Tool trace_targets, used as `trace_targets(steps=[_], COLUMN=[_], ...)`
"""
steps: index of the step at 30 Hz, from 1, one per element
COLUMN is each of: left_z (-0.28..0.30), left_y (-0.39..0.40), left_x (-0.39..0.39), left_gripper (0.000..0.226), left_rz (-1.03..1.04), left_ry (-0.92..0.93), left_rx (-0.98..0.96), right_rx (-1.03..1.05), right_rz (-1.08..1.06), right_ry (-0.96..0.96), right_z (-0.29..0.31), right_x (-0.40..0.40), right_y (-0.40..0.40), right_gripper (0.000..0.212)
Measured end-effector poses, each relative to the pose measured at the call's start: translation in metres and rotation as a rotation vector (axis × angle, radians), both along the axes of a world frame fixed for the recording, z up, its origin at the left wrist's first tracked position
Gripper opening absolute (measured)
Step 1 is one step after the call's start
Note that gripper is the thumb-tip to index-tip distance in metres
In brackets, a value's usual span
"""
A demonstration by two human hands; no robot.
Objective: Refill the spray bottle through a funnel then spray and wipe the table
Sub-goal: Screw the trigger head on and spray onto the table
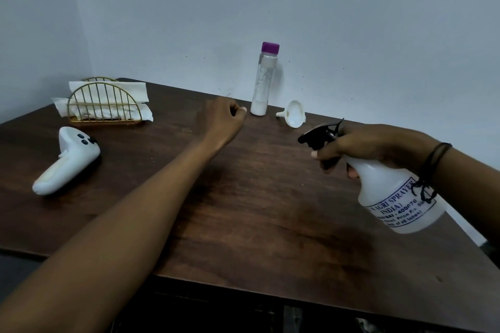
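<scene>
Above the table's (243, 197) right edge, your right hand (373, 149) grips the spray bottle (392, 197); your left hand (221, 119), fingers curled and holding nothing, hovers mid-table.

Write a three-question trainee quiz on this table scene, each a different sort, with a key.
1. True or false: the small white plastic funnel lies on its side on the dark wooden table.
2. Which hand grips the white plastic spray bottle with the black trigger head?
3. The clear bottle has a cap of which colour: A green, B purple, C red?

Key: 1 true. 2 the right hand. 3 B.
</scene>
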State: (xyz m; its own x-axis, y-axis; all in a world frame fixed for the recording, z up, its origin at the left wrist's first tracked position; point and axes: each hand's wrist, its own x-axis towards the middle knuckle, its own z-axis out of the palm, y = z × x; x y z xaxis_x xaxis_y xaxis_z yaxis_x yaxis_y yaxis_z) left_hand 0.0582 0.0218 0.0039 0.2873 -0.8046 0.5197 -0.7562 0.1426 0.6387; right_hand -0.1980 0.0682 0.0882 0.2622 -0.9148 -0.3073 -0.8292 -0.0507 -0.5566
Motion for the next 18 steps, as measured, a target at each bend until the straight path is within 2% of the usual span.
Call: trace_targets(steps=[2,4,9,12,16,18], left_z=[-0.001,-0.002,-0.004,-0.006,-0.009,-0.01], left_y=[-0.001,-0.003,-0.006,-0.009,-0.012,-0.013], left_x=[0.0,0.001,0.001,0.001,0.001,0.0], left_gripper=[0.035,0.036,0.036,0.033,0.033,0.034], left_rz=[-0.007,-0.012,-0.025,-0.044,-0.06,-0.061], left_ry=[-0.008,-0.024,-0.073,-0.072,-0.06,-0.054], left_rx=[0.001,-0.002,-0.015,-0.024,-0.035,-0.039], right_rx=[-0.019,-0.09,-0.342,-0.455,-0.561,-0.602], right_rz=[-0.048,-0.074,-0.165,-0.288,-0.434,-0.474], right_ry=[-0.057,-0.128,-0.494,-0.62,-0.734,-0.776], right_z=[0.001,0.003,-0.002,-0.014,-0.031,-0.037], right_x=[-0.006,-0.013,-0.033,-0.041,-0.05,-0.05], right_y=[-0.009,-0.018,-0.031,-0.04,-0.046,-0.046], right_gripper=[0.027,0.027,0.049,0.041,0.018,0.016])
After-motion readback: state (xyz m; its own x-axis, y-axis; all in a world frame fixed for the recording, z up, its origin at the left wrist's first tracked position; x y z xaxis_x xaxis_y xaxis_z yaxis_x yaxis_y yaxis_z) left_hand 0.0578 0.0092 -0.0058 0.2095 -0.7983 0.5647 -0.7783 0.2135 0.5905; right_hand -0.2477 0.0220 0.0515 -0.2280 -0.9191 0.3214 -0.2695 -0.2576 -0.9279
